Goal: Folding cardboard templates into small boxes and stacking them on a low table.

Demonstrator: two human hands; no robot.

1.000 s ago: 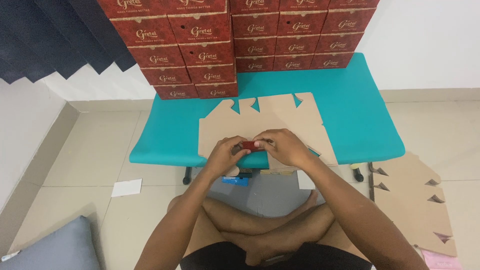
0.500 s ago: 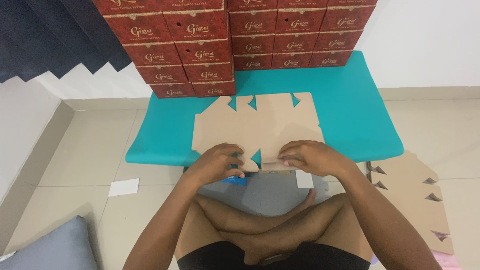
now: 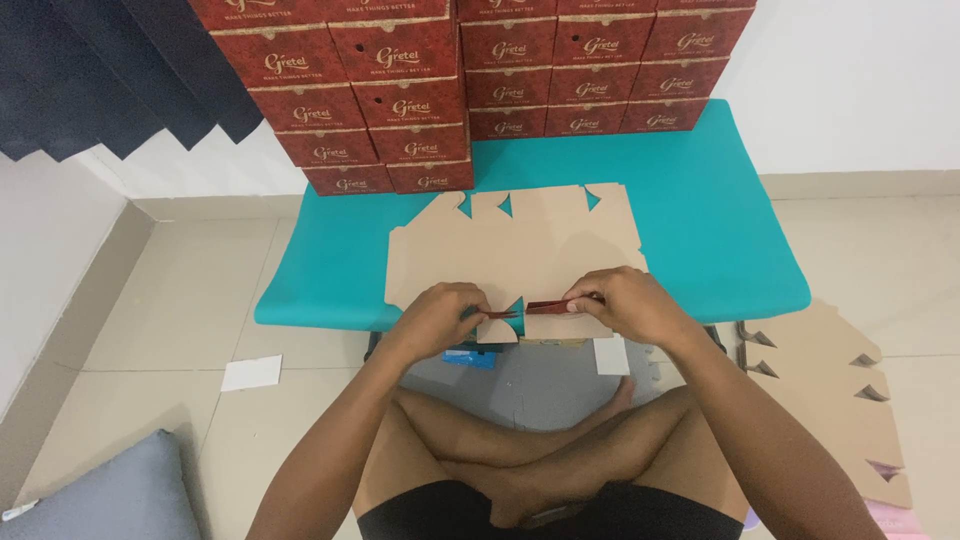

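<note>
A seated person folds a flat brown cardboard sheet (image 3: 520, 245) on a teal table (image 3: 720, 220). The left hand (image 3: 440, 315) and right hand (image 3: 625, 303) pinch its near-edge flaps. Red boxes (image 3: 470, 80) stack at twelve o'clock; more cardboard (image 3: 840, 400) lies at four o'clock.

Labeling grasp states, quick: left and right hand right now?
Left hand: closed, pinching a near-edge flap of the flat cardboard box blank.
Right hand: closed, pinching the neighbouring flap, red side showing.

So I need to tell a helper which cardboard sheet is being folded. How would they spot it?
Find the teal table in front of the stacked red boxes. A flat tan cardboard blank lies on it, both hands at its near edge. Unlike the blanks on the floor to the right, its edge flaps are turned up, showing red.
</note>
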